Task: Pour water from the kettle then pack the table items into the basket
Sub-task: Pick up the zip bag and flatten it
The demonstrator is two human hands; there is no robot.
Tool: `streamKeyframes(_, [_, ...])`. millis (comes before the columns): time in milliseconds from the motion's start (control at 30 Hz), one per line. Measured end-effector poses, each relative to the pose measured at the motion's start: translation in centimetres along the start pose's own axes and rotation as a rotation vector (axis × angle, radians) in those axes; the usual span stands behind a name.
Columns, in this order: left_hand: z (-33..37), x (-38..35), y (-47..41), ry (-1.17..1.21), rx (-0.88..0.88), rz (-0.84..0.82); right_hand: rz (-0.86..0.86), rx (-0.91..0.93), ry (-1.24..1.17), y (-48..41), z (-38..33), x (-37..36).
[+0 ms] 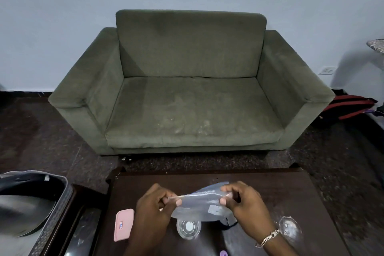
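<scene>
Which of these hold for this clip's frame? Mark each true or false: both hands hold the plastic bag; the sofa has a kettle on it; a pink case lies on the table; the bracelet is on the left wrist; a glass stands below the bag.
1. Both hands, left and right, hold the plastic bag: true.
2. Kettle on the sofa: false; its seat is bare.
3. Pink case lies on the table: true.
4. Bracelet on left wrist: false; right wrist.
5. Glass below the bag: true.

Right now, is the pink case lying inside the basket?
No, the pink case lies flat on the dark table, to the left of the left hand, while the basket stands apart further left.
</scene>
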State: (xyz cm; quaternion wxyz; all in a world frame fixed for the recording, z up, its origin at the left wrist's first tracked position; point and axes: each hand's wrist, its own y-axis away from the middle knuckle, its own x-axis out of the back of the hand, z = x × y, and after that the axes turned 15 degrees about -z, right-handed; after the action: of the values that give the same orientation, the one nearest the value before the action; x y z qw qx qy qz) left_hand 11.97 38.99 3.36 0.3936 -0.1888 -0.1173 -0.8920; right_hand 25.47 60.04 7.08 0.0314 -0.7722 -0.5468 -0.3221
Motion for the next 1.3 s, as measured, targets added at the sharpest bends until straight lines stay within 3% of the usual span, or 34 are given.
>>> streamKeyframes(200, [0.2, 0.3, 0.7, 0.063, -0.032, -0.048, -0.06, 0.02, -0.017, 0.0, 0.7, 0.8])
streamKeyframes(400, [1.7, 0.1, 1.3, 0.255, -0.001, -0.003, -0.087, 0.099, -0.376, -0.3, 0.6, 0.9])
streamKeyframes(467, [2.0, 0.3, 1.4, 0.315, -0.004, 0.009, -0.06, 0.145, -0.392, -0.5, 0.2, 0.5])
streamKeyframes(667, [2.9, 0.6, 2.1, 0.296, -0.016, -0.14, -0.003, 0.223, -0.375, -0.8, -1.3, -0.4])
streamKeyframes(867, [1.9, 1.5, 2.5, 0.254, 0.016, -0.105, -0.276, 0.304, -0.438, -0.2, -1.5, -0.5])
streamKeyframes(1100, [0.9, 3.3, 3.7, 0.229, 0.05, -0.166, -0.361, 0.252, -0.45, -0.4, -2.3, -2.4])
streamKeyframes(1300, [-0.4, 7.8, 6.1, 0.186, 0.025, -0.112, -0.465, 0.311, -0.331, -1.8, -5.4, -5.9])
